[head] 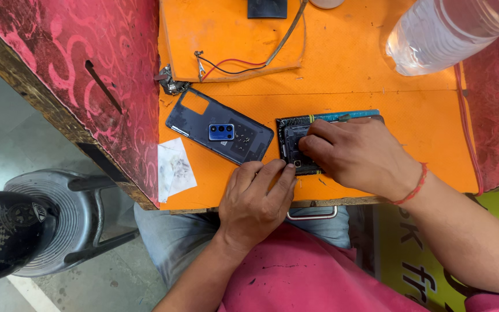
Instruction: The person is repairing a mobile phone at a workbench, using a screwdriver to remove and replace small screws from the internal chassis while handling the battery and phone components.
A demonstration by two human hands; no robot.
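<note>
From the head camera, the opened phone (293, 144) lies on the orange worktop (411, 115), mostly under the right hand (356, 153), whose curled fingers press down on it, gripping nothing. The left hand (256, 199) rests at the phone's near-left corner, fingertips touching its edge, its grip loose and empty. Just left lies the detached back cover (219, 134); a water bottle (446, 32) stands well apart.
</note>
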